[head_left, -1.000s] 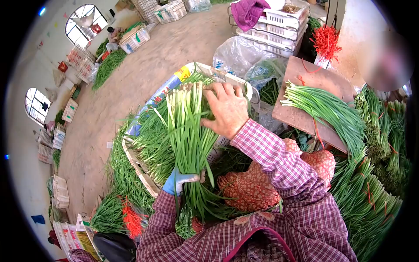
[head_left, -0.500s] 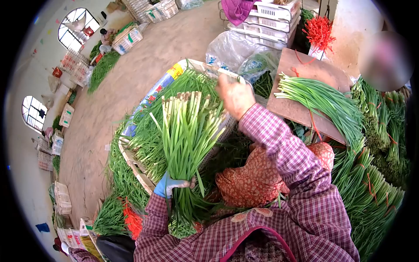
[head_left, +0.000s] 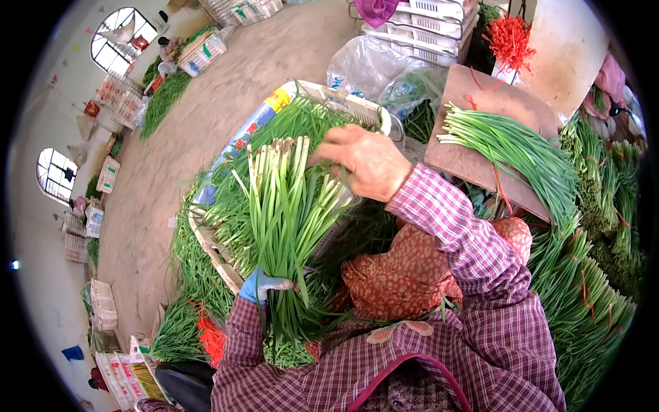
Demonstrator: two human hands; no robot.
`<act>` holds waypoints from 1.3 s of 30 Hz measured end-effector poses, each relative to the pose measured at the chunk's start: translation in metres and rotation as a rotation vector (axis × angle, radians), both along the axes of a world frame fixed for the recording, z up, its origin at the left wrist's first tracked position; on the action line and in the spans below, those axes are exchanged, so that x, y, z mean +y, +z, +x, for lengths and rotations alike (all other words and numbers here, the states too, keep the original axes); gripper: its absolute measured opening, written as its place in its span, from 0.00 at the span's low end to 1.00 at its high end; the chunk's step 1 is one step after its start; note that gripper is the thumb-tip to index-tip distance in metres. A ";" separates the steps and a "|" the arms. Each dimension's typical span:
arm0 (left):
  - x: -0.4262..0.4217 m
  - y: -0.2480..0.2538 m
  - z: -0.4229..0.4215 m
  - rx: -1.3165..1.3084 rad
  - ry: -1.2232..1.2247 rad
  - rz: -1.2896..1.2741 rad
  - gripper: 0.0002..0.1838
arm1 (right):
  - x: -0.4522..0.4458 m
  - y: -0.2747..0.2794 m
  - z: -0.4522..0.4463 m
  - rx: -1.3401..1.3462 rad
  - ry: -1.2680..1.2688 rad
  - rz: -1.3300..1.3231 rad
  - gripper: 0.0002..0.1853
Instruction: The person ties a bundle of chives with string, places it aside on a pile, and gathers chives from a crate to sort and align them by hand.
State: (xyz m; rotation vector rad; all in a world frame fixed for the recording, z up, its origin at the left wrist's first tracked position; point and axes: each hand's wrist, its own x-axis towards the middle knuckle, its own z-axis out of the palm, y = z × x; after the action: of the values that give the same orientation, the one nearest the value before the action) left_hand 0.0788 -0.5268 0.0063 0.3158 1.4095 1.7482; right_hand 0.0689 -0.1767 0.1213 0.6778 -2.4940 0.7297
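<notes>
My left hand [head_left: 266, 285], in a blue and white glove, is closed round the lower, leafy part of a bunch of green stalks [head_left: 281, 206]. The bunch's pale root ends point up and away from me. Beside those ends, on the right, is my bare right hand [head_left: 364, 159], its fingers bent towards the stalks; whether its fingertips hold anything is not clear. Beneath the bunch, a pale crate [head_left: 214, 254] is heaped with loose green stalks [head_left: 240, 237].
On the right, a brown board [head_left: 473, 161] bears another bunch [head_left: 508, 141]. Red ties [head_left: 509, 42] hang behind it, near stacked white crates [head_left: 429, 31] and plastic bags [head_left: 367, 65]. Tied bunches [head_left: 583, 302] lie at the far right. A person [head_left: 165, 48] sits in the background.
My right hand left the root ends, moved right, then came back towards them. My left hand kept its hold on the bunch, which shifted slightly left in view.
</notes>
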 end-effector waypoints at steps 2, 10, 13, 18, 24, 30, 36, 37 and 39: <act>0.000 0.001 -0.001 0.011 -0.013 -0.012 0.31 | -0.005 -0.004 -0.002 -0.005 0.028 -0.008 0.15; -0.008 -0.011 -0.001 -0.091 -0.127 0.148 0.31 | -0.009 -0.020 -0.015 -0.046 0.007 -0.112 0.09; -0.017 -0.021 0.002 -0.136 -0.123 0.193 0.29 | 0.010 -0.029 -0.030 0.160 -0.178 -0.236 0.06; -0.037 -0.033 -0.001 -0.095 -0.122 0.208 0.29 | 0.070 -0.037 -0.026 -0.007 -0.631 0.089 0.08; -0.034 -0.027 0.000 -0.027 -0.037 0.061 0.31 | -0.002 -0.019 0.004 0.008 -0.325 -0.082 0.12; 0.006 0.024 0.014 0.090 0.046 -0.155 0.24 | -0.064 -0.027 0.002 -0.296 -0.277 -0.170 0.17; -0.004 0.007 0.009 0.174 0.006 -0.175 0.24 | -0.050 -0.054 -0.010 -0.137 -0.252 -0.471 0.09; -0.005 0.006 0.008 0.173 0.006 -0.174 0.24 | -0.046 -0.054 -0.008 -0.137 -0.252 -0.470 0.09; -0.006 0.003 0.007 0.164 0.008 -0.188 0.25 | -0.042 -0.049 -0.004 -0.324 -0.173 -0.580 0.11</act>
State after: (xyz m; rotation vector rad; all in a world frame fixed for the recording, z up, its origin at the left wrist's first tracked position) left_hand 0.0863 -0.5327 0.0092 0.3577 1.6817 1.6104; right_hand 0.0650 -0.2191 0.0727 0.1377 -2.3791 1.5027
